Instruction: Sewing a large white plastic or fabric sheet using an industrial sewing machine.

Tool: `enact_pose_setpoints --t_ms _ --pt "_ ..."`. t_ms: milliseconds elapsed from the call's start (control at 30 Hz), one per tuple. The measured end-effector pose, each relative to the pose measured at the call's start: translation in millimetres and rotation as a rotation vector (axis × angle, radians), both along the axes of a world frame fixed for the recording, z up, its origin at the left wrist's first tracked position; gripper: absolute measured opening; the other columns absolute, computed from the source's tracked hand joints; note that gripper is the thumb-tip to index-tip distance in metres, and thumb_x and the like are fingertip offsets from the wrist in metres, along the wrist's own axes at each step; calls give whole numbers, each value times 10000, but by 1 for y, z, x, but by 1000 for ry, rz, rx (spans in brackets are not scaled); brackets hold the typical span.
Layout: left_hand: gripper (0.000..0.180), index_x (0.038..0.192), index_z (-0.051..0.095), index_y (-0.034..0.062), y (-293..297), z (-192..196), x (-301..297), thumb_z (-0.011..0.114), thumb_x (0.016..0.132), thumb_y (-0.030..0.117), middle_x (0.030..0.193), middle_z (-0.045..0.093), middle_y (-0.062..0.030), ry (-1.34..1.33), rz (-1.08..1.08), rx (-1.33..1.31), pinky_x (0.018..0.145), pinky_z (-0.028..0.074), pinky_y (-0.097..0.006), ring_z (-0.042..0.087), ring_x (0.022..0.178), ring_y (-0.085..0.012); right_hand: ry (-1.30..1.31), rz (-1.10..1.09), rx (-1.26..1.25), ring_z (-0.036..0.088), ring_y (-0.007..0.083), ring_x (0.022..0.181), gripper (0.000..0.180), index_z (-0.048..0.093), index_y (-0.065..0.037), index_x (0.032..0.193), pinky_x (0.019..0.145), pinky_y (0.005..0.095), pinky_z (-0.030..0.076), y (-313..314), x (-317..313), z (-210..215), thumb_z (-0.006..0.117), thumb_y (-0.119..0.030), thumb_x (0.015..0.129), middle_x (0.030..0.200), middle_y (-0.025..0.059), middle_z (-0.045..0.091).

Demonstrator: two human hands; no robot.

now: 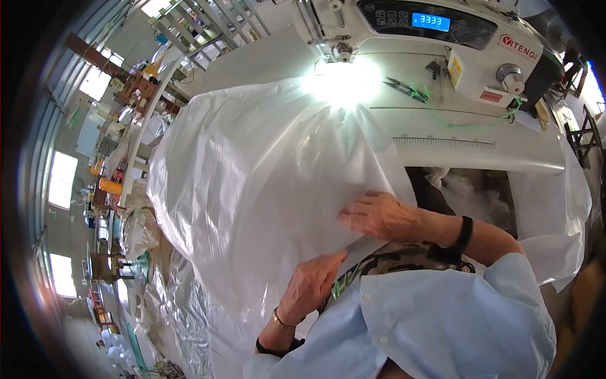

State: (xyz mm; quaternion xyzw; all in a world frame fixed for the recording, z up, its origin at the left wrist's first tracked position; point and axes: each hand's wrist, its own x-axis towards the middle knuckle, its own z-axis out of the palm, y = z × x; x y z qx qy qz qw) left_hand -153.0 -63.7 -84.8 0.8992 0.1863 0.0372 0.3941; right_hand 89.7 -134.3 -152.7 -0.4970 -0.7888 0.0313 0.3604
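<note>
A large translucent white plastic sheet (233, 170) spreads from the sewing machine's needle area down across my lap, gathered in folds under the lamp's glare. My left hand (310, 284) is at the sheet's near edge, its fingers closed together on the plastic. Just above and to the right, my right hand (379, 215) rests on the sheet with its fingers stretched to the left, their tips slightly blurred. The white sewing machine (435, 31) stands at the far side with its lamp lit. Glare hides the needle and presser foot.
Dark thread snips (407, 90) lie right of the needle area, beside loose green thread (464, 125). A ruler scale (442, 142) runs along the table. Clear plastic lies in an opening (413, 178) near my right arm. Crumpled plastic (177, 316) heaps on the left.
</note>
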Motion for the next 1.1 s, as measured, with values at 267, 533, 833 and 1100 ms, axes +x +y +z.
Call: enact_pose_setpoints --t_ms 267,533,833,1100 --pt "289 1175 625 -26 34 0 14 539 899 -31 1117 668 -190 -342 365 421 827 528 -386 659 973 -358 -91 -79 -233 624 262 895 235 588 -13 1087 809 366 484 14 1 -11 575 -143 892 949 98 630" --pt "253 1171 631 -26 44 38 21 539 937 7 1130 673 -193 -437 423 697 852 522 -401 662 1006 -350 -181 -145 -138 628 299 738 124 573 -16 933 679 399 500 60 -16 17 623 -97 853 784 96 623" --pt "292 1153 631 -51 80 39 -21 624 922 127 1187 655 -181 -377 586 939 929 479 -434 628 1077 -348 262 26 -168 614 286 689 105 552 -66 884 633 379 469 -29 30 113 642 -118 894 764 85 614" --pt "565 1303 548 39 65 -5 -46 752 791 160 1349 529 -149 -83 691 909 1059 352 -463 497 1238 -334 190 -439 -497 633 349 657 169 583 -29 843 602 437 486 -78 58 4 646 -177 892 654 146 613"
